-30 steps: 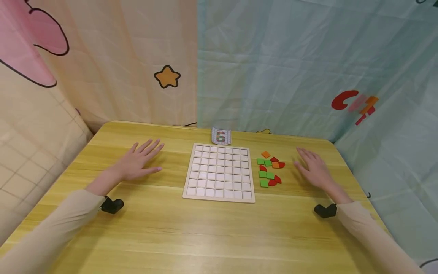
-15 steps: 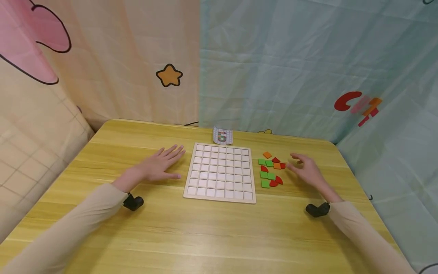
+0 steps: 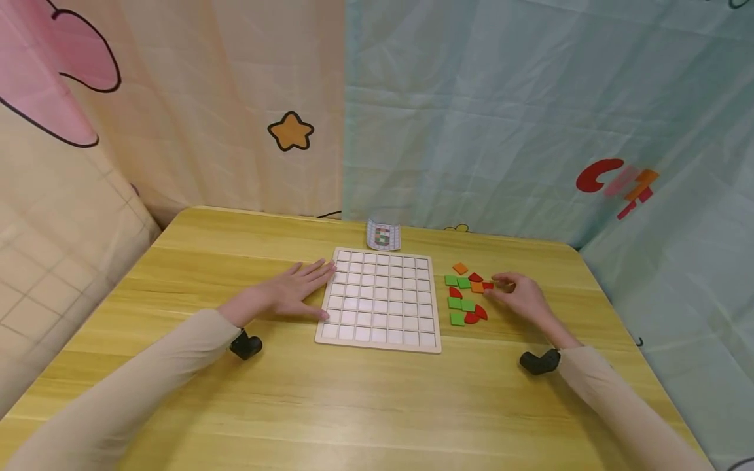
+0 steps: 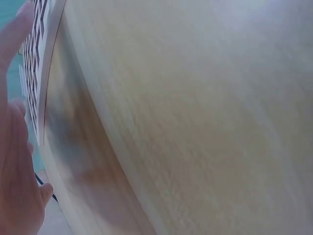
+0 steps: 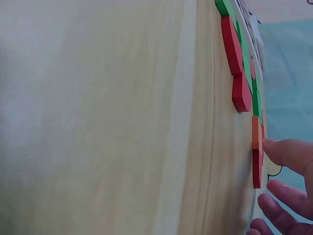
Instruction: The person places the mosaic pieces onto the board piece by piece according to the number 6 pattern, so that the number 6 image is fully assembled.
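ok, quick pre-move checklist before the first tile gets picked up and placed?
1. Grid board cells free: ok, all look empty.
2. Left hand steadying the board: ok, lies flat, fingertips at its left edge.
3. Right hand at the tile pile: ok, fingertips by the red tile on the pile's right edge.
4. Tile actually pinched: cannot tell.
5. Pattern card in view behind the board: ok, pattern too small to read.
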`<state>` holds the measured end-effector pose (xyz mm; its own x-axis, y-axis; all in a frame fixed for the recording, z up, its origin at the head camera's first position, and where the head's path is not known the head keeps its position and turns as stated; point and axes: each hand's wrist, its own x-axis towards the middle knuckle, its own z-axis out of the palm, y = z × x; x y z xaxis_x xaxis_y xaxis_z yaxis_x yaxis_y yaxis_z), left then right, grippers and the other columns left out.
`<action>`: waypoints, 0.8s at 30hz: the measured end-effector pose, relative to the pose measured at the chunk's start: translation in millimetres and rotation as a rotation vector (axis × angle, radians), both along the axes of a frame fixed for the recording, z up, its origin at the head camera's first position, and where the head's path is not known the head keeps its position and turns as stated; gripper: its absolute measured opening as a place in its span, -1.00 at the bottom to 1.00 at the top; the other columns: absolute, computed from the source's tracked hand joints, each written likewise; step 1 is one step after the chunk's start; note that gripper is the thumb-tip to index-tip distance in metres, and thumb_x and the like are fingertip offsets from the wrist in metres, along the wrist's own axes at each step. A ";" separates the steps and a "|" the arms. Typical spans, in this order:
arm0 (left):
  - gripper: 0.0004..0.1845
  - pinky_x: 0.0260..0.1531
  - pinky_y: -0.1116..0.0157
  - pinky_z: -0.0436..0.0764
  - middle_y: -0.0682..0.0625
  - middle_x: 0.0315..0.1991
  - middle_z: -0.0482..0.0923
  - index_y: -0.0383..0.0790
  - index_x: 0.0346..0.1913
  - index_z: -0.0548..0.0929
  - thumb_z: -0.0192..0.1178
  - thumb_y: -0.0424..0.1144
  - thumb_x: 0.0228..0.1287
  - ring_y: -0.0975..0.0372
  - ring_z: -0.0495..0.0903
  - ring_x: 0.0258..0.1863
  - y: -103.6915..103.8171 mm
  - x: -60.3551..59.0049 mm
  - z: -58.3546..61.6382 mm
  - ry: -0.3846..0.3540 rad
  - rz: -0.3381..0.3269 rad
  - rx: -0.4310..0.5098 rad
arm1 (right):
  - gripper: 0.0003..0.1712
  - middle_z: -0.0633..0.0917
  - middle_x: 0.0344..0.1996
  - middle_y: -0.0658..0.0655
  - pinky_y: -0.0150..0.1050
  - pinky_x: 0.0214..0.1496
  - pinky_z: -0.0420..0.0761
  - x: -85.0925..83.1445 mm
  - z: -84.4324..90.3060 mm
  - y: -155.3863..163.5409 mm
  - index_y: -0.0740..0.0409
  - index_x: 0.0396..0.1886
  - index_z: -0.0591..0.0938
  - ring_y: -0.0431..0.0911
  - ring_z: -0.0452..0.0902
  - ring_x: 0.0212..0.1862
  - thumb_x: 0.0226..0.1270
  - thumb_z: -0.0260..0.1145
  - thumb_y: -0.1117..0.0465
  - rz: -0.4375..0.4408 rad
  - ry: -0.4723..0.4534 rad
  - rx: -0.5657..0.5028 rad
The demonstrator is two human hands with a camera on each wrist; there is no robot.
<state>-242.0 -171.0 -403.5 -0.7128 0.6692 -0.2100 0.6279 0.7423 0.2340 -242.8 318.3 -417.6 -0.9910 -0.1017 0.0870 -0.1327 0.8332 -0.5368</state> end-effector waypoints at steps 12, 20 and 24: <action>0.16 0.46 -0.16 -0.25 -0.11 0.57 -0.36 -0.20 0.54 -0.21 0.10 0.41 0.14 0.01 -0.34 0.56 5.9 -5.1 -2.7 -0.055 -0.020 -0.032 | -0.53 0.67 -0.04 0.35 0.04 -0.04 0.56 -5.0 -6.5 1.9 0.29 0.05 0.64 0.14 0.58 -0.08 0.29 0.34 0.04 0.010 -0.013 0.016; 0.21 0.47 -0.13 -0.25 -0.09 0.57 -0.41 -0.18 0.54 -0.26 0.10 0.45 0.09 0.05 -0.34 0.56 7.1 -7.7 -5.6 -0.070 -0.024 -0.044 | -0.56 0.67 -0.02 0.35 -0.05 -0.08 0.56 -8.3 -3.0 2.6 0.28 0.05 0.64 0.13 0.57 -0.09 0.30 0.33 0.08 0.050 -0.047 0.028; 0.21 0.47 -0.13 -0.25 -0.09 0.57 -0.41 -0.18 0.54 -0.26 0.11 0.45 0.09 0.06 -0.34 0.56 8.4 -8.7 -5.1 -0.080 -0.020 -0.045 | -0.59 0.65 0.00 0.36 -0.07 -0.09 0.55 -9.5 0.0 2.4 0.28 0.05 0.64 0.13 0.56 -0.08 0.32 0.31 0.12 0.083 -0.066 0.027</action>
